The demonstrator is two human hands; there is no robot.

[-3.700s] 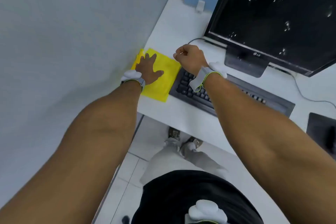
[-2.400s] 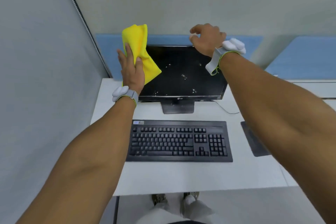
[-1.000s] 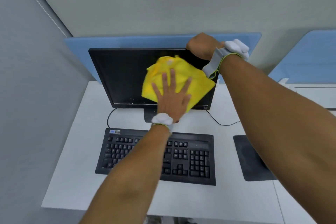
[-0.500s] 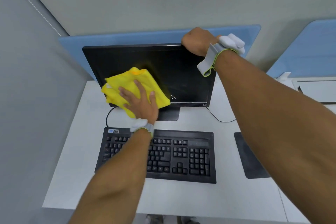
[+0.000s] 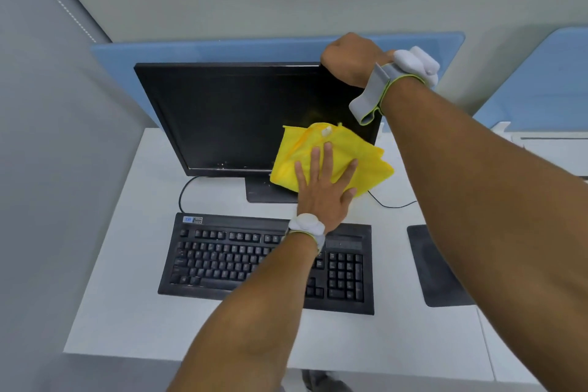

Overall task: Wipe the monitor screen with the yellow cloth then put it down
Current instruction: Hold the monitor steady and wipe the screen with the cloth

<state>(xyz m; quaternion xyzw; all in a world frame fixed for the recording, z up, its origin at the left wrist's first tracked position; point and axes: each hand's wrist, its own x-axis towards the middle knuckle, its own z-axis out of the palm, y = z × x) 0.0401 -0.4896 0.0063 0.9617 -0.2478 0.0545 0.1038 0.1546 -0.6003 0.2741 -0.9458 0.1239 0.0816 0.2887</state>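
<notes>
The black monitor (image 5: 229,111) stands at the back of the white desk, its screen dark. My left hand (image 5: 324,191) lies flat with fingers spread on the yellow cloth (image 5: 366,162), pressing it against the screen's lower right corner. The cloth covers that corner and part of the stand. My right hand (image 5: 350,57) is closed over the monitor's top right corner, holding it. A few small specks show along the screen's bottom edge.
A black keyboard (image 5: 222,258) lies in front of the monitor on the white desk (image 5: 127,312). A dark mouse pad (image 5: 436,267) sits to the right. A grey partition wall runs along the left, a blue divider (image 5: 197,51) behind the monitor. A cable (image 5: 391,204) trails at the right.
My left hand has slid the yellow cloth across the screen from the lower left to the lower right corner. My right hand has stayed on the monitor's top right corner.
</notes>
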